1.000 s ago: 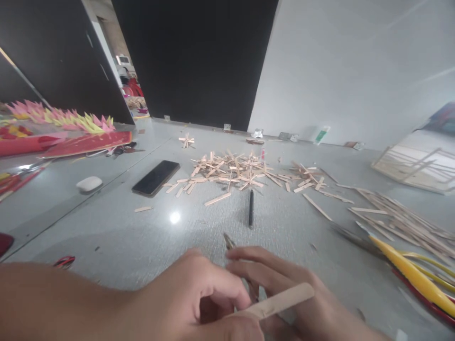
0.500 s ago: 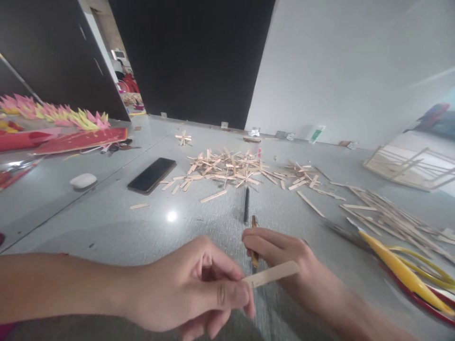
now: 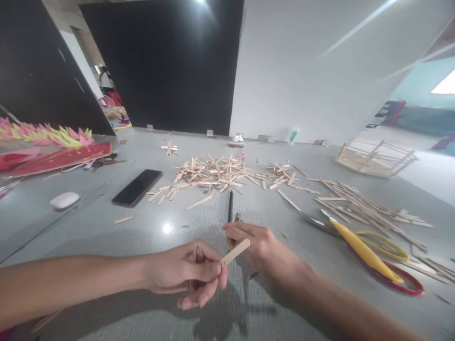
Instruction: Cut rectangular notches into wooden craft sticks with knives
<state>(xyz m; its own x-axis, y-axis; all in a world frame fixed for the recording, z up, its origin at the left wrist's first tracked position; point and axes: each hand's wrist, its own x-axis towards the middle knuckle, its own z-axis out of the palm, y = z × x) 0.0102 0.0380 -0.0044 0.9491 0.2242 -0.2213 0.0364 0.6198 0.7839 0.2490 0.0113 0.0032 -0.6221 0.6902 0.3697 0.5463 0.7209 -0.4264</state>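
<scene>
In my left hand (image 3: 192,270), a flat wooden craft stick (image 3: 236,253) is pinched between thumb and fingers, its free end tilted up to the right. My right hand (image 3: 252,239) is closed beside it around a narrow yellow-brown object (image 3: 232,245); the fingers hide most of it, so its kind is unclear. Just beyond those fingers lies a thin black rod (image 3: 231,206), pointing away from me. Farther back on the grey table (image 3: 149,239) spreads a pile of craft sticks (image 3: 213,173), some joined into star shapes.
At left are a black phone (image 3: 138,187), a white mouse-shaped object (image 3: 64,200) and a red piece with pink-yellow paper fringe (image 3: 46,135). Scissors (image 3: 408,279), a yellow-handled tool (image 3: 366,251) and long thin strips (image 3: 362,208) lie right, before a wooden frame (image 3: 373,161).
The camera view has turned to the right. The craft stick in my left hand now angles more steeply upward. My right hand keeps its grip on the yellow-brown object.
</scene>
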